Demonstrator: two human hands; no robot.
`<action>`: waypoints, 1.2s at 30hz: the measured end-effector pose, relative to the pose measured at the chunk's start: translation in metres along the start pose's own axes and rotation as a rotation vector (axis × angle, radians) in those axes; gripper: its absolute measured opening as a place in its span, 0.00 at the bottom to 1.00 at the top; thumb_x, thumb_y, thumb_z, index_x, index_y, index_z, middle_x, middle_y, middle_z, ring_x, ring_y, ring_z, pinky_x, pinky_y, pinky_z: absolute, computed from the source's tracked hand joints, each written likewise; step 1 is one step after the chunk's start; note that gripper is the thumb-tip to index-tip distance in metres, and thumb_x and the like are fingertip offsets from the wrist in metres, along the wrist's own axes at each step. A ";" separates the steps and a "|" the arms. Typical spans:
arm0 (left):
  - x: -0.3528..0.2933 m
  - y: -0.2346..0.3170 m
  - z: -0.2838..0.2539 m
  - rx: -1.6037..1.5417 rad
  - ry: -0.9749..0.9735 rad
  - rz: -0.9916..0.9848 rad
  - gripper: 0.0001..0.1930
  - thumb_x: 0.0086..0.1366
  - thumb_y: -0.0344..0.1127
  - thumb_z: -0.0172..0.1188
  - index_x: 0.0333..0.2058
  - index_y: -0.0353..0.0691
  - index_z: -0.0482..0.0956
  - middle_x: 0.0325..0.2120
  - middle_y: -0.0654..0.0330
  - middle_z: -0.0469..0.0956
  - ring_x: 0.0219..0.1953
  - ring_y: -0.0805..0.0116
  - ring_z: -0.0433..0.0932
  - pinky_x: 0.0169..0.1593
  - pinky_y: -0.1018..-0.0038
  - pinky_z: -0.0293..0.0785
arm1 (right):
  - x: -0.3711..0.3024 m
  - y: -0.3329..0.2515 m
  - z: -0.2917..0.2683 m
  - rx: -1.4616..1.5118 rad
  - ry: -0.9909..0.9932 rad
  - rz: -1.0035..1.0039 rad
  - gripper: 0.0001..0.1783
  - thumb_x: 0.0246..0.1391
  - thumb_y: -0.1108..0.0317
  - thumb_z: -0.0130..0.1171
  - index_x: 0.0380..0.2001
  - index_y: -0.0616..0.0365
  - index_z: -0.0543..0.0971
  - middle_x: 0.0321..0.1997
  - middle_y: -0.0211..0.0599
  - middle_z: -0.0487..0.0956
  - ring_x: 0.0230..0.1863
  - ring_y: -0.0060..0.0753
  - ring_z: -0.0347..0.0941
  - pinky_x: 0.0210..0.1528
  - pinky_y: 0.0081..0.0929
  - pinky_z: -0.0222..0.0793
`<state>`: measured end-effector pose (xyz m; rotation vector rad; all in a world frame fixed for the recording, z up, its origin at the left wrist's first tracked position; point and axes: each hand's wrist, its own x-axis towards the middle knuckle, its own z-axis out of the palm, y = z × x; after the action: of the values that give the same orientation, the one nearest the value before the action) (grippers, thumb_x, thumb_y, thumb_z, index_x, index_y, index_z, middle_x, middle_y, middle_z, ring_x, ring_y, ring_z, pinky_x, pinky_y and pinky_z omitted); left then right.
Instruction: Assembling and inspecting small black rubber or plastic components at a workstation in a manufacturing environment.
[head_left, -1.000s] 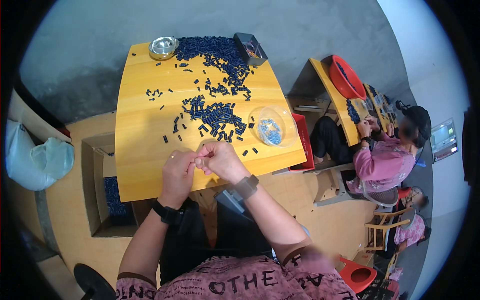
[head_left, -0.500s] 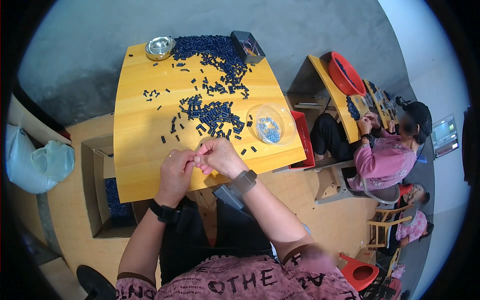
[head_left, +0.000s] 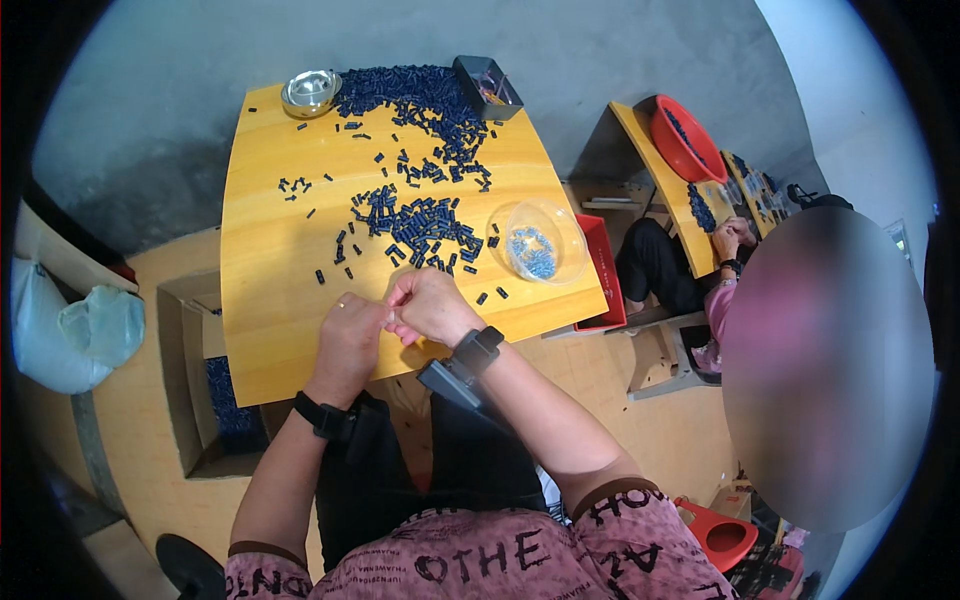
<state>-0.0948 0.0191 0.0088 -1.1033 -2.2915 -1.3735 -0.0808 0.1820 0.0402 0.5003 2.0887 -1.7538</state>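
Just over the near edge of the yellow table, my left hand (head_left: 347, 338) and my right hand (head_left: 432, 305) meet fingertip to fingertip. Both are closed in a pinch. Whatever lies between the fingers is too small or too covered to make out. Beyond my fingers a pile of small dark blue, tube-like pieces (head_left: 425, 228) spreads over the tabletop, with loose ones around it. To the right of my right hand stands a clear plastic bowl (head_left: 570, 250) holding tiny light-blue pieces (head_left: 534, 256).
A larger heap of dark pieces (head_left: 400, 88) lies at the far edge, between a shiny metal bowl (head_left: 311, 92) and a black tray (head_left: 513, 107). An open cardboard box (head_left: 180, 400) sits on the floor left. Right, a co-worker's hands (head_left: 735, 235) are near a red basin (head_left: 690, 140).
My view has shifted slightly, so the table sits a little higher and farther left. My hands stay pinched together. A blurred patch now covers much of the co-worker at right.
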 end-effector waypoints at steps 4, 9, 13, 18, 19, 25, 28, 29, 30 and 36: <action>0.000 0.002 0.000 0.087 -0.060 -0.023 0.07 0.53 0.20 0.59 0.32 0.36 0.79 0.27 0.53 0.77 0.33 0.50 0.76 0.36 0.62 0.72 | -0.005 -0.010 0.002 -0.074 0.030 0.056 0.03 0.50 0.82 0.60 0.24 0.65 0.77 0.21 0.39 0.80 0.20 0.25 0.77 0.19 0.22 0.74; -0.002 0.009 0.006 0.041 0.053 -0.021 0.10 0.50 0.18 0.60 0.33 0.36 0.78 0.29 0.51 0.77 0.34 0.49 0.75 0.37 0.61 0.72 | 0.000 0.005 0.000 -0.055 0.038 -0.060 0.04 0.52 0.79 0.59 0.24 0.65 0.78 0.21 0.38 0.80 0.20 0.24 0.77 0.19 0.22 0.74; -0.018 0.023 -0.006 -0.084 0.127 -0.254 0.10 0.53 0.19 0.61 0.36 0.35 0.79 0.29 0.54 0.78 0.33 0.61 0.78 0.38 0.70 0.74 | -0.016 0.006 0.014 -0.032 0.020 -0.175 0.06 0.54 0.73 0.62 0.26 0.65 0.79 0.22 0.37 0.80 0.20 0.22 0.75 0.21 0.18 0.72; -0.065 0.021 -0.046 -0.518 0.351 -0.606 0.10 0.58 0.22 0.63 0.40 0.34 0.81 0.32 0.65 0.79 0.34 0.80 0.75 0.39 0.82 0.73 | -0.054 -0.013 0.043 0.042 -0.084 -0.391 0.09 0.56 0.66 0.65 0.32 0.63 0.81 0.22 0.26 0.77 0.21 0.15 0.69 0.23 0.16 0.66; -0.075 0.024 -0.061 -0.466 0.394 -0.631 0.10 0.58 0.22 0.63 0.40 0.34 0.81 0.32 0.65 0.79 0.34 0.80 0.75 0.39 0.82 0.73 | -0.066 -0.017 0.046 -0.006 -0.009 -0.443 0.09 0.56 0.67 0.64 0.36 0.62 0.81 0.23 0.26 0.77 0.23 0.14 0.69 0.25 0.17 0.66; -0.169 -0.007 -0.139 -0.459 0.800 -0.931 0.07 0.57 0.24 0.65 0.36 0.37 0.82 0.25 0.69 0.77 0.27 0.83 0.71 0.33 0.84 0.69 | -0.109 0.002 0.019 0.009 -0.072 -0.343 0.08 0.57 0.70 0.64 0.37 0.64 0.82 0.28 0.29 0.81 0.26 0.14 0.72 0.29 0.14 0.68; -0.209 -0.041 -0.156 -0.320 0.866 -1.036 0.08 0.56 0.25 0.67 0.35 0.39 0.82 0.22 0.72 0.74 0.22 0.83 0.68 0.25 0.84 0.66 | -0.114 0.029 0.006 0.087 -0.025 -0.313 0.07 0.56 0.71 0.64 0.36 0.63 0.82 0.28 0.29 0.82 0.27 0.15 0.73 0.29 0.15 0.70; -0.230 -0.059 -0.164 -0.234 0.864 -1.034 0.09 0.55 0.24 0.67 0.36 0.38 0.82 0.21 0.72 0.73 0.22 0.83 0.68 0.25 0.84 0.66 | -0.115 0.033 0.006 0.088 -0.016 -0.318 0.07 0.56 0.71 0.64 0.36 0.63 0.82 0.28 0.29 0.82 0.27 0.15 0.74 0.29 0.15 0.70; -0.242 -0.068 -0.168 -0.253 0.838 -1.107 0.12 0.55 0.23 0.66 0.39 0.38 0.82 0.23 0.71 0.75 0.23 0.82 0.70 0.25 0.84 0.67 | -0.118 0.037 0.005 0.070 0.021 -0.299 0.06 0.57 0.71 0.64 0.35 0.62 0.82 0.28 0.29 0.82 0.27 0.15 0.74 0.30 0.16 0.71; -0.260 -0.100 -0.162 -0.248 0.773 -1.176 0.15 0.59 0.21 0.59 0.46 0.36 0.78 0.30 0.65 0.78 0.26 0.78 0.73 0.26 0.82 0.69 | -0.135 0.046 -0.023 -0.247 0.263 -0.415 0.07 0.55 0.69 0.64 0.34 0.62 0.83 0.26 0.33 0.83 0.26 0.20 0.75 0.30 0.23 0.71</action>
<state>-0.0150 -0.2679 -0.1154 0.8721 -2.0992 -1.9411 0.0576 0.2077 0.0712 0.2474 2.7105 -1.6685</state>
